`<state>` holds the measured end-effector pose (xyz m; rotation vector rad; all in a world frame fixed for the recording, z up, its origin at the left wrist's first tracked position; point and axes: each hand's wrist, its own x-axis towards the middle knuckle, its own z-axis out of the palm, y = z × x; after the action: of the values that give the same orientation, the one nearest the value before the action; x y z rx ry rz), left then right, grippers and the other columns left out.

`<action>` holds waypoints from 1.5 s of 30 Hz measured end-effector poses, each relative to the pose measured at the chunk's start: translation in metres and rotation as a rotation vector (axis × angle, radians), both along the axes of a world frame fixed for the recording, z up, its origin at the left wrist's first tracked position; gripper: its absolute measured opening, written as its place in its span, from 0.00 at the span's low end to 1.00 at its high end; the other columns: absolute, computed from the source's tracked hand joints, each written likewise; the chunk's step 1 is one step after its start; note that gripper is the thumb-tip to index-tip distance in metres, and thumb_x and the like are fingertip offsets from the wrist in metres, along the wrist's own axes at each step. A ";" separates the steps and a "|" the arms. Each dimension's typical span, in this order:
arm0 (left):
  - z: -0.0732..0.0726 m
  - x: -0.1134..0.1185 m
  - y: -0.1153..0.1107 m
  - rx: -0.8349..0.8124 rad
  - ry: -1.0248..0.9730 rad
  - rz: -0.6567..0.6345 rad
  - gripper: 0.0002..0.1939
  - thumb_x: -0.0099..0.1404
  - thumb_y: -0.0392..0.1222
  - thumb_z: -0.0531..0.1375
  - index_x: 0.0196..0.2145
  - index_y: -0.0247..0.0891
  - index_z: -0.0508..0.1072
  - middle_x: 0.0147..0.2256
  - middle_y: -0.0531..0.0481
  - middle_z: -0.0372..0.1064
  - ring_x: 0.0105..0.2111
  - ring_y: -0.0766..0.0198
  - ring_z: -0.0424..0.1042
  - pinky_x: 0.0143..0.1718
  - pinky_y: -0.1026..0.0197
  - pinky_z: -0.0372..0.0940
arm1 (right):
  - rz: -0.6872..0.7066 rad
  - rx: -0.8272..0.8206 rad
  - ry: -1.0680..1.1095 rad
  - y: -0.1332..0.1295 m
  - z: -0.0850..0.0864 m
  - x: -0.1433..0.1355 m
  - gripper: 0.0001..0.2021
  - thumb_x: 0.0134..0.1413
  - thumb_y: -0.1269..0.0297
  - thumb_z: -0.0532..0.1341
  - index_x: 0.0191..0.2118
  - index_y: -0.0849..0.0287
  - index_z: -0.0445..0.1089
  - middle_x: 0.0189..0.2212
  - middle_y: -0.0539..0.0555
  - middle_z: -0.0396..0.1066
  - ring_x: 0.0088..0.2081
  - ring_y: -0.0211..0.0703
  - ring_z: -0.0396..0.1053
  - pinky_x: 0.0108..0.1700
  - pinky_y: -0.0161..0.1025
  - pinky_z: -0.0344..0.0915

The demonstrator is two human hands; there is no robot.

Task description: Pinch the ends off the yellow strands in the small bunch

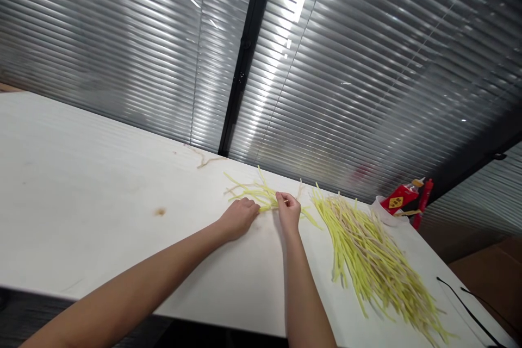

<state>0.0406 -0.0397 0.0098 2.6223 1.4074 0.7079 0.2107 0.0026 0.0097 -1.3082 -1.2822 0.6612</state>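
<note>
Lying across the gap between the two hands, a small spread of yellow strips (250, 191) rests on the white bench (101, 185), beyond the left hand (240, 218) and reaching under the right hand (289, 209). Both hands are close to it; the near strip bridges them, at the left fingertips. Its overall long axis runs left to right, slanting closer to the person at the right and roughly following the bench's far edge. On the left the ends fan outward and away; one points up toward the blinds (163, 54).

The right hand's thumb and forefinger meet, seemingly pinching the strips. The left hand lies palm down, fingers together; whether it grips anything is hidden. Nearer the right hand than the left, a larger pile of yellow and beige strips (371, 255) points from far left to near right.
</note>
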 end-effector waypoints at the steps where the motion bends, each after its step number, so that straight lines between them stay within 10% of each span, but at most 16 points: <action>1: 0.001 0.000 -0.002 0.017 0.027 -0.035 0.13 0.66 0.42 0.47 0.38 0.38 0.69 0.36 0.43 0.68 0.39 0.55 0.65 0.40 0.54 0.58 | -0.018 0.022 -0.144 0.000 -0.002 0.002 0.12 0.48 0.55 0.59 0.30 0.60 0.73 0.26 0.51 0.66 0.26 0.38 0.59 0.29 0.36 0.57; 9: 0.004 0.002 -0.009 0.099 0.096 -0.054 0.13 0.66 0.39 0.47 0.39 0.37 0.69 0.42 0.43 0.65 0.40 0.56 0.63 0.41 0.53 0.58 | -0.124 -0.004 -0.695 -0.003 -0.014 0.004 0.12 0.50 0.65 0.56 0.38 0.59 0.74 0.39 0.60 0.69 0.41 0.51 0.65 0.41 0.41 0.57; 26: -0.004 0.001 -0.003 0.064 0.009 0.132 0.13 0.66 0.43 0.48 0.39 0.36 0.69 0.42 0.41 0.67 0.46 0.53 0.63 0.45 0.51 0.57 | -0.141 0.152 -0.544 -0.004 -0.002 0.004 0.14 0.60 0.63 0.48 0.41 0.58 0.68 0.36 0.56 0.69 0.38 0.45 0.65 0.39 0.38 0.56; 34: -0.006 0.006 0.008 -0.132 -0.794 0.155 0.17 0.64 0.50 0.51 0.44 0.38 0.70 0.43 0.42 0.69 0.43 0.56 0.66 0.45 0.55 0.60 | 0.238 0.279 -0.686 -0.010 -0.002 -0.010 0.12 0.60 0.64 0.52 0.42 0.56 0.72 0.38 0.55 0.72 0.41 0.44 0.66 0.44 0.38 0.59; 39: -0.008 0.006 0.017 -0.454 -1.239 0.175 0.18 0.57 0.55 0.57 0.34 0.36 0.72 0.36 0.46 0.70 0.28 0.65 0.65 0.29 0.63 0.61 | 0.294 0.274 -0.739 -0.012 -0.004 -0.017 0.12 0.58 0.68 0.53 0.43 0.54 0.72 0.38 0.54 0.72 0.41 0.43 0.68 0.43 0.37 0.60; 45: -0.003 0.003 0.022 -0.456 -1.595 0.220 0.17 0.55 0.55 0.59 0.29 0.36 0.68 0.31 0.51 0.66 0.26 0.70 0.66 0.25 0.67 0.59 | 0.206 0.180 -0.781 -0.012 -0.009 -0.013 0.12 0.54 0.71 0.54 0.39 0.53 0.73 0.37 0.53 0.73 0.38 0.43 0.68 0.39 0.36 0.60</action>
<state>0.0432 -0.0179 0.0068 0.8620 0.9874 1.6224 0.1973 -0.0096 0.0010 -1.3383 -2.0733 0.1438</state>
